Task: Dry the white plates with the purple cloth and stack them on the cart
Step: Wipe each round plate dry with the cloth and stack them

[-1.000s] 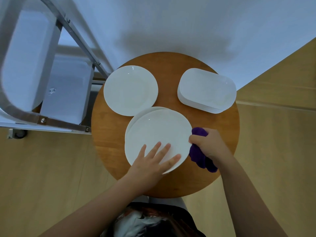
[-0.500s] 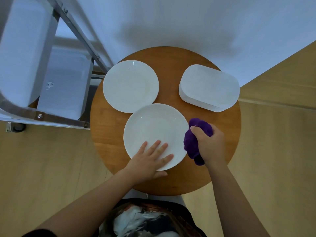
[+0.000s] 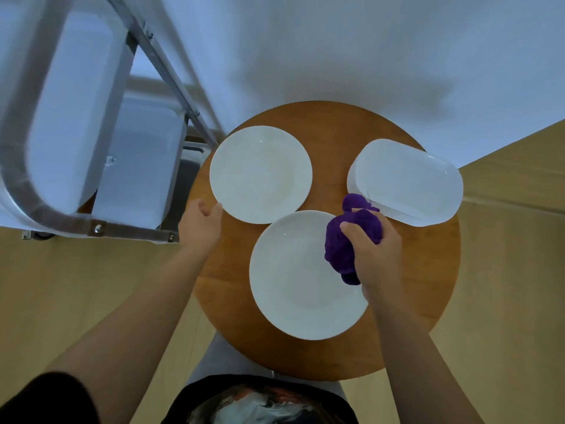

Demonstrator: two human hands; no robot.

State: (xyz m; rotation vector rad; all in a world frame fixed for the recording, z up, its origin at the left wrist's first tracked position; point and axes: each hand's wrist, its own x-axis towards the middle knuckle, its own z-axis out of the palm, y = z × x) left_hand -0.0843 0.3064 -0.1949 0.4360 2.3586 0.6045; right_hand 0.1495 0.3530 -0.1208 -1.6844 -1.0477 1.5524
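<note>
On the round wooden table [image 3: 428, 301]: still lying undried, two round white plates, near [image 3: 299, 289] and far [image 3: 260, 174], plus an oblong stack [image 3: 406, 182]. Gripping the purple cloth [image 3: 348, 240] in the right hand [image 3: 376, 255]. Reaching the left hand [image 3: 198, 224], fingers loose, toward the far plate. Nothing visibly stacked on the cart [image 3: 39, 209].

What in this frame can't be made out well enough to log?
- Head view: how many oblong plates are stacked; only the edge shows.
- Whether the near round plate is one or several; top-down view hides it.
- Wetness of any plate: too faint.
- Cart: blurred, cut off by the left edge.
- Right hand hides part of the purple cloth.
- Left hand: contact with the far round plate unclear.
</note>
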